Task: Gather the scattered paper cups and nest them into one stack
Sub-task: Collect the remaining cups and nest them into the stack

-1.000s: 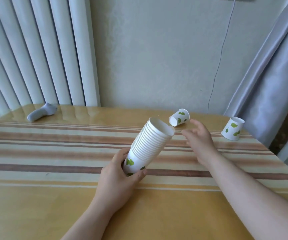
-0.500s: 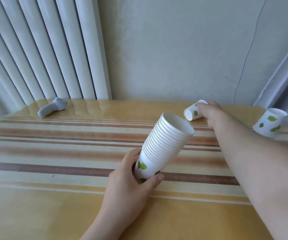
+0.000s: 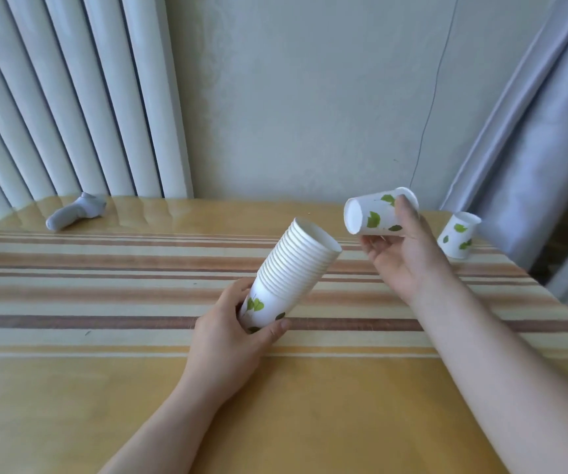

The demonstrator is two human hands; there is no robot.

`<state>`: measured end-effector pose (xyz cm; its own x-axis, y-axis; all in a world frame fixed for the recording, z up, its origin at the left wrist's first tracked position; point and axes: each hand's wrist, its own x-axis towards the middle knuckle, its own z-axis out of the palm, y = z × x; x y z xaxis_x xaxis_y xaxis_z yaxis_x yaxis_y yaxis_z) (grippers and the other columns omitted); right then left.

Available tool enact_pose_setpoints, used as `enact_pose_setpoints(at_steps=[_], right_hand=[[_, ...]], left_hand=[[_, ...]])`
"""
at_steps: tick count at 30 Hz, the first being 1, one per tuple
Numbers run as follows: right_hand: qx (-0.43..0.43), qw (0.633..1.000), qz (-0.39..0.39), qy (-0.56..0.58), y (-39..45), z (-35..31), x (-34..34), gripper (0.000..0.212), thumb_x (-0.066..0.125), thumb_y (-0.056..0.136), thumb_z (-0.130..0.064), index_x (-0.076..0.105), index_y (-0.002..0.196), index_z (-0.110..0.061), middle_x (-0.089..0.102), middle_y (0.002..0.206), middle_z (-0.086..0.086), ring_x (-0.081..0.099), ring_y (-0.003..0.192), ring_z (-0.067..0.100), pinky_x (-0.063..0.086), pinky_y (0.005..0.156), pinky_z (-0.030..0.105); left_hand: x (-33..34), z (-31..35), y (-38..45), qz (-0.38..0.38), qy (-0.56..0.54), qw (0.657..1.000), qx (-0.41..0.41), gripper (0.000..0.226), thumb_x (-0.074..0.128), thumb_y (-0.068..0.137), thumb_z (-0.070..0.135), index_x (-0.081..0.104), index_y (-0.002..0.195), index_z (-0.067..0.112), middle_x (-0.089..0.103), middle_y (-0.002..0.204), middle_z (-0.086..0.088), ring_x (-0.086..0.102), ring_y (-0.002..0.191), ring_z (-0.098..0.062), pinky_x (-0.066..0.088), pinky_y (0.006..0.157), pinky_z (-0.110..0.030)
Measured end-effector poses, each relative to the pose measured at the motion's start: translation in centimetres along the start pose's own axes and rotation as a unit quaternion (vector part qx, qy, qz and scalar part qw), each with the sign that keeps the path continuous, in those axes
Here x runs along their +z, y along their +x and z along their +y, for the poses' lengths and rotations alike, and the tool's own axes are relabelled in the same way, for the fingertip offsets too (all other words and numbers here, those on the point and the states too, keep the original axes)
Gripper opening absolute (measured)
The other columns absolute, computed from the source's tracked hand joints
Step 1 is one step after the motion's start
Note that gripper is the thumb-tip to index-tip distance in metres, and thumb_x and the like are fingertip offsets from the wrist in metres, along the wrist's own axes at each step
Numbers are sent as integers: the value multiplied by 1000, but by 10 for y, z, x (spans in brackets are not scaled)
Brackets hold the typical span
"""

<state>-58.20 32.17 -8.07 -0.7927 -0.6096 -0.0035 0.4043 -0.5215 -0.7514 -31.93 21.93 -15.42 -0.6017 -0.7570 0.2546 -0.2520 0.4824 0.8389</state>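
The left hand [image 3: 231, 333] was wrapped around the bottom of the stack of paper cups [image 3: 293, 275], thumb on one side and fingers on the other, pinching the lowest cup. The stack was held above the table [image 3: 70, 388] and leaned up and to the right, its open mouth facing the upper right. It was white, with many rolled rims packed close together along its upper half, and green leaf prints showed only on the outermost cup near the base.

The right hand [image 3: 402, 254] was raised above the far right part of the table, palm turned toward the camera, fingers closed around a single cup [image 3: 375, 213]. That cup lay sideways in the grip, its closed bottom pointing left toward the stack's mouth and its open rim to the right beside the fingertips. It was white with several green leaves scattered on its wall. It was near the stack's mouth but apart from it.

A third cup [image 3: 458, 234] stood upside down on the table near the right edge, just behind the right hand, white with the same green leaves. A curtain [image 3: 532, 131] hung close by it.

At the far left of the table lay a pale grey sock [image 3: 77, 210], well apart from the cups, with a white radiator [image 3: 70, 97] behind it. The tabletop was yellow with brown and cream stripes
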Motion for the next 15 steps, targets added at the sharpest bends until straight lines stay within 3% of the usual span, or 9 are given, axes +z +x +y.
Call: enact_pose_setpoints(at_steps=[5,7,9,12,15], right_hand=[[-50,988,-88,-120,-60,-5,15,81,88,85,-16,45,152,-32,77,115,2,77,102,26,64,88,46],[-80,972,-92,-199,-74,-1,16,83,85,87,-4,44,151,-37,76,118,6,76,100,24,63,85,43],[-93,961,-89,-245,-86,3,16,87,87,86,-1,44,150,-41,70,131,12,75,107,24,63,91,47],[-95,962,-75,-244,-99,8,15,89,88,87,-2,43,153,-43,66,142,12,75,112,21,62,101,52],[-81,968,-64,-228,-108,12,14,85,83,91,-1,42,153,-43,64,144,12,77,103,13,65,92,48]], left_hand=[[-2,4,-6,-10,1,1000,17,55,94,76,41,59,115,58,74,102,30,67,98,5,55,79,-21],[-2,5,-8,-9,10,1000,23,60,95,74,40,61,120,56,76,101,28,67,98,7,54,80,-21],[-2,5,-10,-7,22,999,27,62,94,72,41,62,123,53,75,100,31,66,98,8,52,79,-20],[-1,6,-12,-4,38,999,25,64,94,71,43,62,127,49,76,97,27,68,100,-3,55,85,-30],[-1,8,-14,-1,59,998,36,68,94,71,42,62,131,46,74,101,27,68,100,-5,55,87,-32]])
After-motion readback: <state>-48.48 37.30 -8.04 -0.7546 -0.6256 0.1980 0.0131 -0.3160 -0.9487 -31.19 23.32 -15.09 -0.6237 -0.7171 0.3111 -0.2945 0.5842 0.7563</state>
